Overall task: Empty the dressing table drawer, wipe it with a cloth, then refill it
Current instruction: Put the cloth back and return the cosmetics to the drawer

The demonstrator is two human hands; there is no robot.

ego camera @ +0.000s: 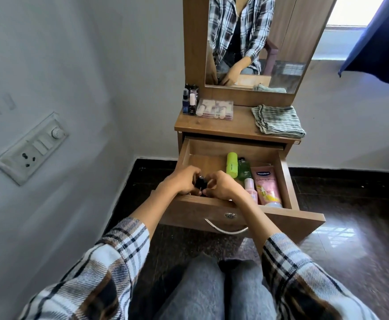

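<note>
- Head view: drawer [288, 176] pulled out of the dressing table, long axis left-right, front panel toward the person. Landmark for everything below.
- Cloth [277, 121] folded on the tabletop, behind the drawer to the right. Soft and light; grab anywhere, untouched so far.
- Pink tube [266, 185] at the drawer's right side, lying flat, long axis front-back, cap toward the front. Squashy, light; take it mid-body.
- Green stick [232, 165] mid-drawer toward the back, long axis front-back. Rigid smooth plastic, probably slippery; grip around the barrel.
- Green bottle [244, 169] just right of it, pink bottle [250, 189] nearer the front. Both small and light.
- Clear box [215, 108] and small bottles [190, 101] on the tabletop behind the drawer, left side.
- Dark bottle [200, 184] at the drawer's front-left, looks upright. Likely glass, so fragile; hold by the body.
- Left hand [182, 181] and right hand [221, 187] both have fingers curled round it.
- Judgement: emptying is partway done.
</note>
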